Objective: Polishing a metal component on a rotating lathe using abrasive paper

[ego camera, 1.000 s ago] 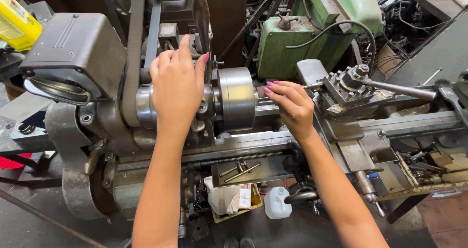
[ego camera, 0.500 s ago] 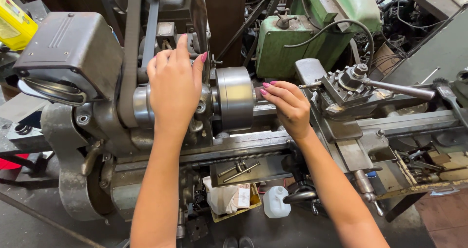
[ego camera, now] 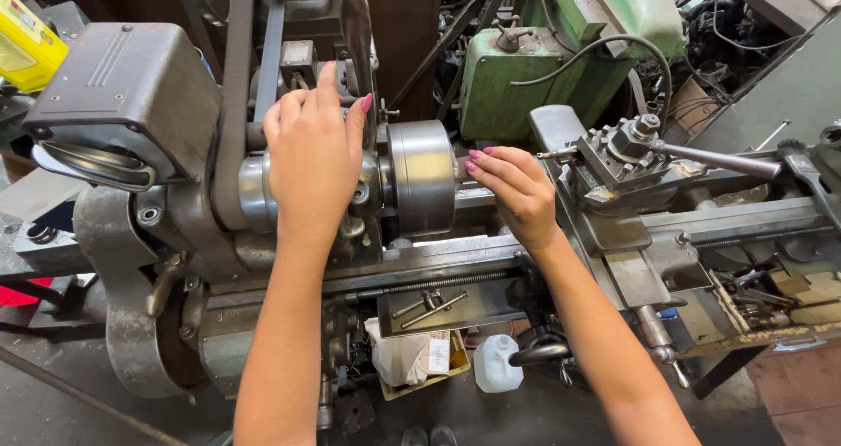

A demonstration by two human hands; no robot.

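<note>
I look down on an old metal lathe (ego camera: 491, 258). My left hand (ego camera: 314, 157) lies flat over the spindle and pulley just left of the round steel chuck (ego camera: 422, 176), fingers spread and pointing away from me. My right hand (ego camera: 517, 187) is curled at the chuck's right face, fingertips closed on a workpiece there that the hand mostly hides. The tool post (ego camera: 618, 152) with its long handle (ego camera: 718, 159) stands just right of that hand. A drive belt (ego camera: 235, 95) runs up past my left hand.
A grey motor housing (ego camera: 123, 100) sits at the left. Behind the lathe stands a green machine (ego camera: 561, 52) with a cable. Below the bed are a chip tray holding wrenches (ego camera: 429, 306), a white plastic bottle (ego camera: 497, 364) and a rag-filled box (ego camera: 407, 358). A yellow container (ego camera: 26, 38) is far left.
Both hands stay on the lathe. My right hand has shifted slightly up and closer to the chuck face; the view has drifted a little.
</note>
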